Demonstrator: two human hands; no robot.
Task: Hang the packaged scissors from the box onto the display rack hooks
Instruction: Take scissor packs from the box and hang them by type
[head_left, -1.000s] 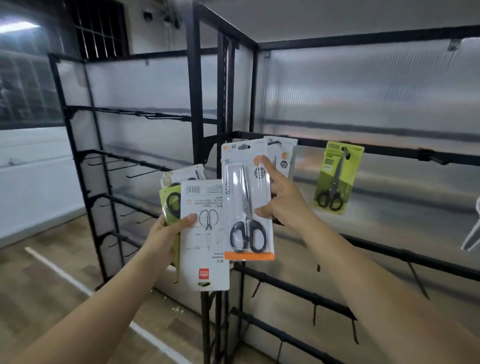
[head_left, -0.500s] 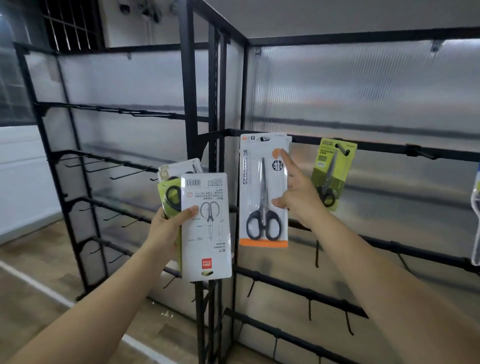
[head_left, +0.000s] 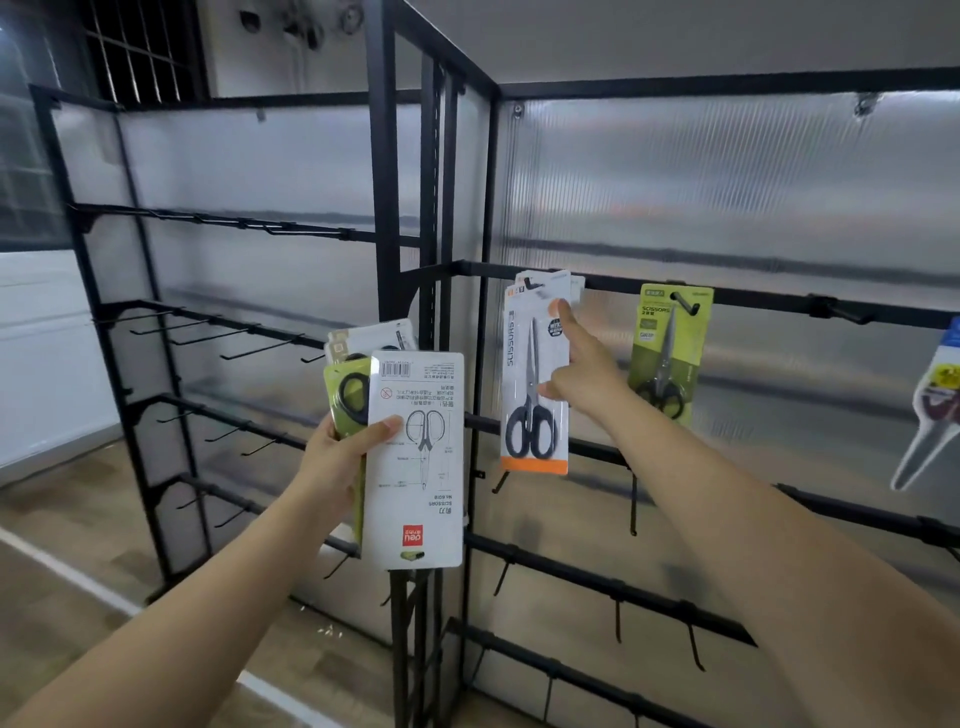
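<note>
My right hand (head_left: 576, 374) pinches a white pack of black-handled scissors with an orange bottom strip (head_left: 532, 384). The top of the pack is up at a hook (head_left: 530, 283) on the rack's upper bar, over another white pack behind it. My left hand (head_left: 337, 457) grips a stack of scissor packs (head_left: 415, 467). A white card faces me back-side out and upside down, with green and white packs behind it. A green scissors pack (head_left: 670, 353) hangs on the neighbouring hook to the right. The box is out of view.
The black display rack (head_left: 384, 249) has several bars with bare hooks (head_left: 631, 514) below and to the left. Another pack (head_left: 935, 410) hangs at the far right edge. Translucent panels back the rack. A wooden floor with a white line (head_left: 67, 571) lies lower left.
My right hand has carried the orange-strip pack up and to the right, from beside the left-hand stack to the hook on the upper bar. The left hand keeps its stack.
</note>
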